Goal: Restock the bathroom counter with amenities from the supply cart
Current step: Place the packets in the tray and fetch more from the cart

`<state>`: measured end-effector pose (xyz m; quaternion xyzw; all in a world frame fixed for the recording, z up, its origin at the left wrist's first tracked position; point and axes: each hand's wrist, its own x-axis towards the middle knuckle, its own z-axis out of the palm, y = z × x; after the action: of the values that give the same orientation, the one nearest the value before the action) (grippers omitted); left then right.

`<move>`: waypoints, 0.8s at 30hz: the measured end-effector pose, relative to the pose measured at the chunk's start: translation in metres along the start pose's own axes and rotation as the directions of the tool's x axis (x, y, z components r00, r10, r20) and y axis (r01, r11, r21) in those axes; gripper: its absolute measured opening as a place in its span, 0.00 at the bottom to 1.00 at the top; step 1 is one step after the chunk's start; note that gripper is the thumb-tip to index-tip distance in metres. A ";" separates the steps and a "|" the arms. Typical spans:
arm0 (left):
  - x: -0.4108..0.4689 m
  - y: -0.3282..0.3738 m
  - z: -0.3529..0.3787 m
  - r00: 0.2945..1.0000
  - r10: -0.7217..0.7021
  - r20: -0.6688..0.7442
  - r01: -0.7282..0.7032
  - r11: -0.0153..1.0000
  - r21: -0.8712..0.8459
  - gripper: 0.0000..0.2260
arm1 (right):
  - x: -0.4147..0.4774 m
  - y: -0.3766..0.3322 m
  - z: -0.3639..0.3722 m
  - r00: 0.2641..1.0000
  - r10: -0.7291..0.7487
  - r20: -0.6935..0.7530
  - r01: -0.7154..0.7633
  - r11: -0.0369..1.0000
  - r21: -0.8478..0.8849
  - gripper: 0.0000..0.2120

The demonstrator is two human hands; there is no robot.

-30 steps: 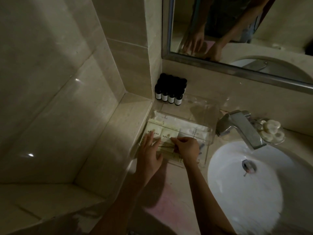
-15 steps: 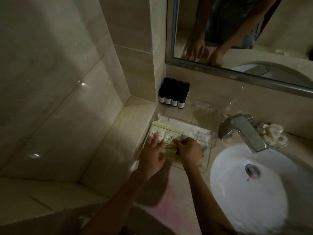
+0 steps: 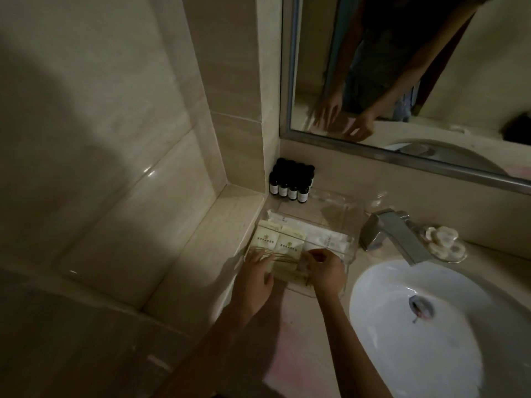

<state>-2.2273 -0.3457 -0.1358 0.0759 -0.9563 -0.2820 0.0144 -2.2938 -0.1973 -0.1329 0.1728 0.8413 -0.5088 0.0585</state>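
Your left hand (image 3: 254, 280) lies with fingers straight on the front stack of flat packets (image 3: 287, 267), pinning it, while your right hand (image 3: 326, 271) pinches the stack's right end with curled fingers, probably to square it. The packets, thin pale matte paper rectangles, lie in the clear tray (image 3: 355, 239), a rigid glossy box on the bench (image 3: 298, 334) beside the basin (image 3: 431, 340). Behind it, small dark bottles (image 3: 290, 185) with pale labels stand upright, clustered in the corner.

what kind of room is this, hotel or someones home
Probably a hotel bathroom: a white sink with a chrome tap under a wall mirror, a clear tray of matching printed amenity packets, and a cluster of identical small dark bottles in the corner.
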 end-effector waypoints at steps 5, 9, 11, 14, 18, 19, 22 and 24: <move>-0.022 0.018 -0.015 0.983 -0.025 -0.184 -0.005 0.988 -0.157 0.11 | -0.021 -0.002 -0.021 0.990 -0.089 0.110 0.069 0.983 0.173 0.06; -0.037 0.033 -0.026 0.973 -0.048 -0.224 -0.004 0.974 -0.225 0.07 | -0.039 -0.003 -0.044 0.974 -0.183 0.136 0.147 0.960 0.238 0.03; -0.047 0.038 -0.028 0.978 -0.044 -0.206 -0.006 0.971 -0.239 0.06 | -0.049 0.000 -0.055 0.959 -0.251 0.134 0.218 0.951 0.219 0.02; -0.065 0.046 -0.029 0.980 -0.031 -0.195 -0.015 0.973 -0.230 0.05 | -0.063 0.006 -0.072 0.939 -0.319 0.124 0.305 0.945 0.120 0.03; -0.087 0.051 -0.026 0.977 -0.039 -0.209 -0.003 0.981 -0.194 0.06 | -0.084 0.011 -0.090 0.893 -0.432 0.123 0.443 0.893 -0.080 0.04; -0.092 0.052 -0.025 0.978 -0.044 -0.202 0.005 0.982 -0.187 0.06 | -0.089 0.013 -0.093 0.883 -0.452 0.124 0.466 0.875 -0.131 0.03; -0.107 0.052 -0.023 0.981 -0.064 -0.182 0.028 0.981 -0.194 0.06 | -0.102 0.019 -0.099 0.867 -0.480 0.132 0.497 0.823 -0.276 0.04; -0.115 0.049 -0.022 0.983 -0.085 -0.165 0.053 0.980 -0.191 0.06 | -0.110 0.022 -0.100 0.852 -0.499 0.155 0.520 0.778 -0.352 0.06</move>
<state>-2.1188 -0.2988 -0.0887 0.1315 -0.9178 -0.3626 0.0942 -2.1760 -0.1253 -0.0735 -0.0896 0.9371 -0.3364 -0.0265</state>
